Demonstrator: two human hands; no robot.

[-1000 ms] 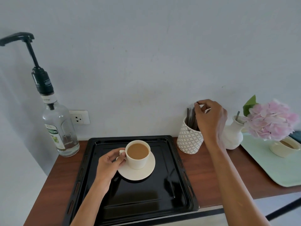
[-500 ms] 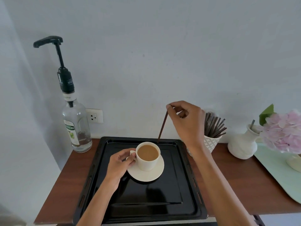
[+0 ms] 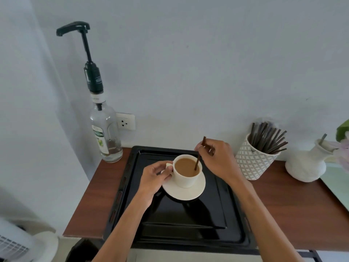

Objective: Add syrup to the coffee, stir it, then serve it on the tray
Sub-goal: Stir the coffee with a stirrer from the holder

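Half a second back the stir stick (image 3: 198, 161) was held in the air above the back edge of the black tray (image 3: 234, 208); now its lower end sits in the coffee, near the right side of the cup (image 3: 186, 172). The right hand (image 3: 217, 157) has come down with it, thumb and forefinger pinching the stick close to its top, so the upper end pokes out just above the fingers (image 3: 200, 148). The left hand (image 3: 154, 178) has kept its place, fingers closed round the cup's handle to steady it.

This looks like the very start of the stirring step. The coffee surface shows no clear swirl that I can make out. Whether syrup went in cannot be read from the drink itself.

The cup stands upright on its saucer (image 3: 190, 193), and the saucer rests on the black tray, toward the back. So the drink may already be where it gets served, unless the pale green tray (image 3: 338, 188) at the far right is meant.

Around it: the pump bottle (image 3: 105, 133) stands at the worktop's (image 3: 294, 210) back left corner, well apart from the cup. The patterned pot of spare sticks (image 3: 254, 161) is just right of the black tray, near the right wrist, and a white vase (image 3: 306, 165) stands beyond it. Nothing blocks the stirring; a wide elbow swing could brush the pot.
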